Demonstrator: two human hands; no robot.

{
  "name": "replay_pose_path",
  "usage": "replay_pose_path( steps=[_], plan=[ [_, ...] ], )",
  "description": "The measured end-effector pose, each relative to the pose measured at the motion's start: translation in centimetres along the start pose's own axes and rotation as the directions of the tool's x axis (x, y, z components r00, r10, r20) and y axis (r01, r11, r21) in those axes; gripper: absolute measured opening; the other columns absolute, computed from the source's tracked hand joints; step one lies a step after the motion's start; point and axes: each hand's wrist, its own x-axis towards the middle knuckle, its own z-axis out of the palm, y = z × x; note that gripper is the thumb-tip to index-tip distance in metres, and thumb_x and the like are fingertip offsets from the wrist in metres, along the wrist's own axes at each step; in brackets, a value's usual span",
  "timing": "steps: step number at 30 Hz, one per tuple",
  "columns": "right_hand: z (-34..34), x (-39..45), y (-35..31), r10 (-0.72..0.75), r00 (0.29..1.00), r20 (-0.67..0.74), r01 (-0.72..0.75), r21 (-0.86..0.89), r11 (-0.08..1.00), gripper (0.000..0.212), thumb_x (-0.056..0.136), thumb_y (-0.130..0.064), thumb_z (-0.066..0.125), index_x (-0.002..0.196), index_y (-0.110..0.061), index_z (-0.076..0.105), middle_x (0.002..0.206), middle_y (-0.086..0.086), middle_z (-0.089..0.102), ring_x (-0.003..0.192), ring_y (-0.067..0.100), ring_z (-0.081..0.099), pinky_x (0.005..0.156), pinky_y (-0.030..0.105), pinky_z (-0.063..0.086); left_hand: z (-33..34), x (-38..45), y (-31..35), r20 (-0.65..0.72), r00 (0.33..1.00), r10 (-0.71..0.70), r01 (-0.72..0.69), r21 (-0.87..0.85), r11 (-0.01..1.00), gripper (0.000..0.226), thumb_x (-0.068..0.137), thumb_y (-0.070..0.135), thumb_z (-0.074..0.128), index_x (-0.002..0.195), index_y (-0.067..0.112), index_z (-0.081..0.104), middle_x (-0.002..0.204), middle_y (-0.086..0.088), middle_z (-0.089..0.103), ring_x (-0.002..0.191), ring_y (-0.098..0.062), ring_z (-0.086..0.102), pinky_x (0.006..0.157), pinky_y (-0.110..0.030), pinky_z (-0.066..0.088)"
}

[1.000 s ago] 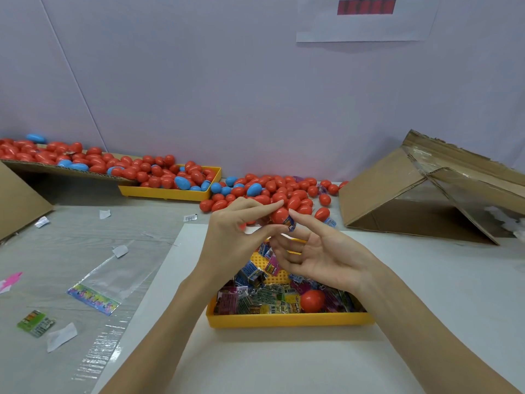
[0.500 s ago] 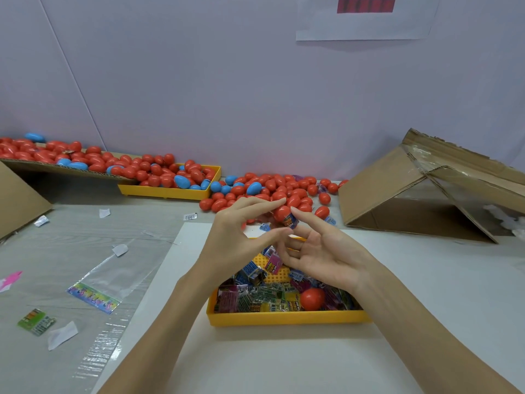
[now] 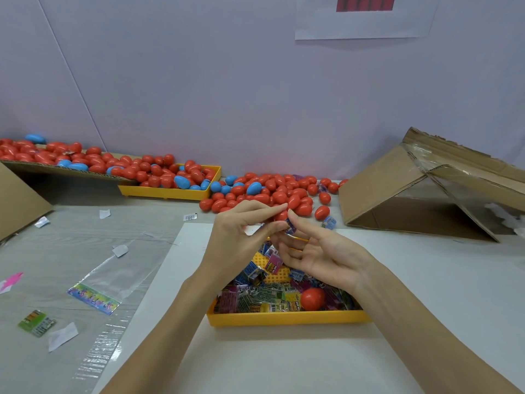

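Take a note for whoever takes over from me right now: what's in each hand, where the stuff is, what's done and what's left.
Left hand pinches a red egg over the near yellow tray.
Right hand: fingertips at a small blue packet by the egg; grip unclear.
Done: red and blue eggs piled behind; whether filled, cannot tell.
Left: probably get the packet into the egg, then work through the tray's packets.

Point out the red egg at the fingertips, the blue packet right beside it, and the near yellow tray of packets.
red egg (image 3: 281,216), head view, middle of its visible shell.
blue packet (image 3: 290,228), head view, its printed face.
near yellow tray (image 3: 284,319), head view, its front wall.
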Motion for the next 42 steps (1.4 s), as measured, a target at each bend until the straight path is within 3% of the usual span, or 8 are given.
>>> replay_pose_path(
  steps=[7,15,29,33,36,38,39,42],
  plan=[
    [0.3,-0.3,-0.1,0.074,0.995,0.073,-0.08,0.081,0.993,0.043,0.082,-0.025,0.087,0.111,0.004,0.076,0.105,0.018,0.071,0.093,0.027,0.073,0.078,0.032,0.062,0.2,0.0,-0.2,-0.002,0.99,-0.138,0.133,-0.25,0.959,0.032,0.091,0.019,0.072,0.122,0.018,0.074,0.109,-0.003,0.074,0.109,-0.027,0.068,0.096,-0.043,0.057],
    [0.1,-0.4,-0.5,0.017,0.999,0.046,-0.02,0.081,0.997,0.034,0.083,-0.017,0.084,0.11,0.003,0.076,0.104,0.019,0.07,0.091,0.025,0.073,0.081,0.032,0.062,0.4,-0.1,0.8,0.051,0.982,-0.181,0.187,-0.357,0.915,0.032,0.089,0.024,0.074,0.121,0.022,0.074,0.116,0.002,0.076,0.113,-0.016,0.071,0.094,-0.023,0.056],
    [0.4,-0.5,-0.1,-0.011,0.994,0.108,0.002,0.079,0.997,0.026,0.088,-0.015,0.077,0.109,0.001,0.079,0.106,0.019,0.073,0.093,0.021,0.072,0.076,0.025,0.062,-0.2,0.1,0.3,0.053,0.975,-0.213,0.217,-0.387,0.896,0.026,0.088,0.019,0.074,0.113,0.019,0.077,0.11,0.004,0.078,0.109,-0.012,0.072,0.091,-0.019,0.055],
    [0.6,-0.4,0.0,-0.127,0.988,0.084,0.131,-0.048,0.99,0.025,0.09,-0.02,0.076,0.11,-0.006,0.081,0.11,0.015,0.076,0.094,0.019,0.074,0.071,0.02,0.061,-0.2,0.1,0.2,0.068,0.969,-0.237,0.245,-0.386,0.89,0.028,0.089,0.024,0.072,0.117,0.025,0.075,0.117,0.013,0.076,0.117,-0.008,0.069,0.098,-0.021,0.054],
    [0.6,-0.1,0.3,-0.419,0.908,-0.001,0.386,-0.39,0.836,0.029,0.087,-0.022,0.08,0.114,-0.015,0.077,0.111,0.011,0.076,0.099,0.018,0.076,0.077,0.02,0.059,-0.1,0.1,0.3,0.124,0.95,-0.287,0.312,-0.407,0.858,0.034,0.095,0.027,0.068,0.128,0.023,0.072,0.125,0.012,0.073,0.125,-0.007,0.064,0.103,-0.022,0.051],
    [0.3,-0.1,0.4,-0.647,0.762,0.016,0.459,-0.719,0.522,0.029,0.085,-0.025,0.083,0.113,-0.028,0.074,0.104,-0.002,0.077,0.098,0.01,0.074,0.08,0.018,0.057,0.1,0.2,0.5,0.096,0.94,-0.329,0.338,-0.412,0.846,0.036,0.094,0.033,0.068,0.129,0.025,0.072,0.122,0.013,0.074,0.12,-0.007,0.067,0.1,-0.022,0.054],
    [0.1,-0.2,0.3,-0.699,0.711,0.071,0.485,-0.769,0.416,0.031,0.085,-0.025,0.084,0.113,-0.03,0.072,0.101,-0.007,0.076,0.096,0.008,0.074,0.08,0.017,0.057,0.2,0.2,0.6,0.075,0.935,-0.347,0.346,-0.417,0.841,0.036,0.092,0.034,0.07,0.126,0.026,0.073,0.118,0.012,0.076,0.114,-0.009,0.07,0.096,-0.022,0.056],
    [0.0,-0.1,0.5,-0.718,0.672,0.184,0.573,-0.743,0.346,0.033,0.088,-0.021,0.082,0.117,-0.025,0.068,0.097,-0.006,0.075,0.091,0.012,0.076,0.077,0.02,0.059,0.6,0.0,0.9,0.052,0.928,-0.368,0.351,-0.451,0.821,0.032,0.084,0.033,0.078,0.114,0.023,0.076,0.104,0.005,0.079,0.097,-0.015,0.076,0.083,-0.021,0.059]
  ],
)
